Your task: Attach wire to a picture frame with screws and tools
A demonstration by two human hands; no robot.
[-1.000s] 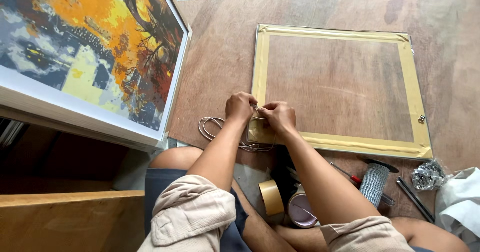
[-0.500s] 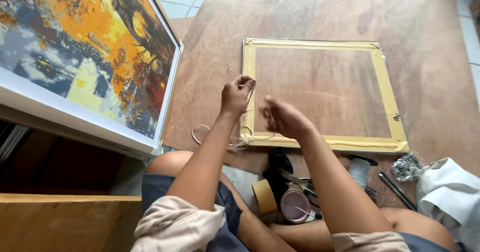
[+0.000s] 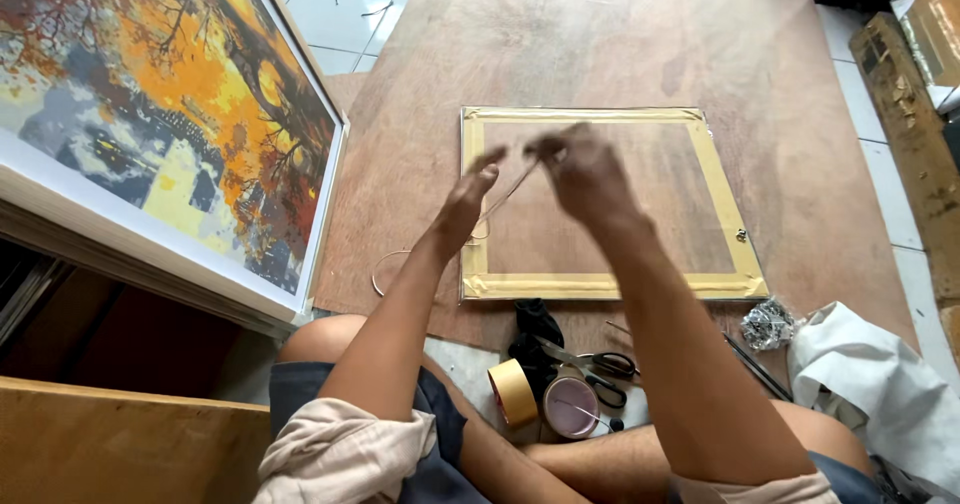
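Lap: the person sits on the floor, knees apart, in dark shorts and a beige top.
Between the knees: a tape roll (image 3: 513, 392) stands on edge, just beside a round pink-lidded tin (image 3: 571, 405); scissors (image 3: 604, 366) and a black cloth (image 3: 533, 329) lie just beyond them.
Right knee: a white cloth (image 3: 870, 384), with a crumpled foil wad (image 3: 767, 323) near it.
Left hand (image 3: 463, 202): raised over the frame's left side, fingers loosely curled, thumb and forefinger pinching the wire (image 3: 510, 192).
Right hand (image 3: 583, 169): blurred, lifted over the frame's middle, fingers closed on the wire's other end.
Wire: stretched taut between the two hands, its slack looping down off the frame's left edge onto the board.
Frame (image 3: 735, 222): lies face down, its back edged in yellow tape, on a plywood board (image 3: 620, 44).
Left: a framed painting (image 3: 150, 114) in orange and grey leans beside the board.
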